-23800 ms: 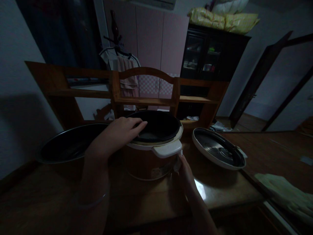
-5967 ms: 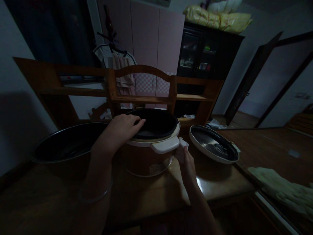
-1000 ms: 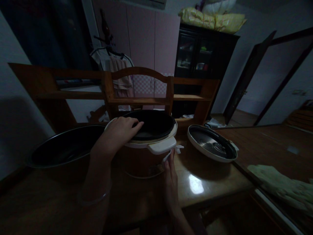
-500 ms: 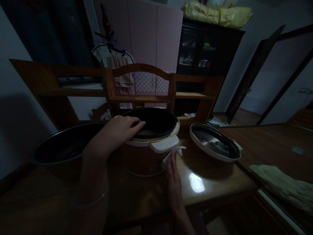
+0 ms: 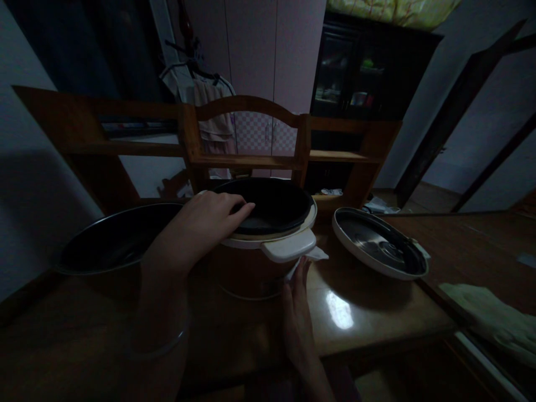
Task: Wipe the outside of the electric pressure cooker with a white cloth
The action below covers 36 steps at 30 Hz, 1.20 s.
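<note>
On the desk (image 5: 372,312), the cooker (image 5: 245,271) looks heavy — best lifted by its handle (image 5: 291,245). The left hand (image 5: 209,220) lies over its rim (image 5: 310,219), grip unclear; the right hand (image 5: 297,312) pinches soft white cloth (image 5: 317,254) beneath the handle.

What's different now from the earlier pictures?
The right hand, still holding the white cloth, has moved left and lower, from beside the white handle to just below it. Nothing was visibly let go. The left hand stayed at the rim of the pot; the black basin and lid stayed put.
</note>
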{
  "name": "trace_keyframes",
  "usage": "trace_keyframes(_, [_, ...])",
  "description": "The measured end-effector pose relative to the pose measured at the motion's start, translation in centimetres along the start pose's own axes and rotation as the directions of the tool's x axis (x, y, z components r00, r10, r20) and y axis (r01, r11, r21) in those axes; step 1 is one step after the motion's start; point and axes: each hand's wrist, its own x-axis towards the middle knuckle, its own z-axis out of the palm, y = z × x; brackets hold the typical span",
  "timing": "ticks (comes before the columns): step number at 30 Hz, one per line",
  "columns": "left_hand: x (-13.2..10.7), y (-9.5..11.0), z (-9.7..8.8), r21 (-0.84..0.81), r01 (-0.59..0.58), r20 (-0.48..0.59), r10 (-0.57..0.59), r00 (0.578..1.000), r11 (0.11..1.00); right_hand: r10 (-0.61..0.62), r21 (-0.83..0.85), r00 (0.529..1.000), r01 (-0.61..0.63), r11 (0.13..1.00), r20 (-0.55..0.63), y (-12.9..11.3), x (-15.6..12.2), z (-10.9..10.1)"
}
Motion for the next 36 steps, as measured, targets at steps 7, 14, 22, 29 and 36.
trace_keyframes(7, [0.0,-0.3,0.5,0.047,-0.007,0.031,0.005,1.0,0.999,0.016,0.008,1.0,-0.016,1.0,-0.012,-0.2,-0.2,0.0])
trace_keyframes(14, [-0.4,-0.3,0.5,0.2,-0.109,0.102,0.09,0.991,0.974,-0.1,-0.082,0.994,0.097,0.992,-0.043,-0.2,-0.5,0.1])
trace_keyframes(22, [-0.3,-0.4,0.5,0.103,-0.06,0.058,0.054,0.997,0.993,-0.154,-0.136,0.985,0.142,0.981,-0.083,-1.0,-0.8,-0.6])
trace_keyframes(29, [0.0,-0.8,0.7,0.074,-0.054,0.032,0.052,0.998,0.996,-0.261,-0.251,0.954,0.219,0.943,-0.147,-1.0,-0.7,-0.5])
trace_keyframes(36, [-0.2,-0.8,0.7,0.199,-0.157,0.025,0.155,0.988,0.967,-0.217,-0.26,0.967,0.178,0.949,-0.13,-0.5,-0.7,-0.5])
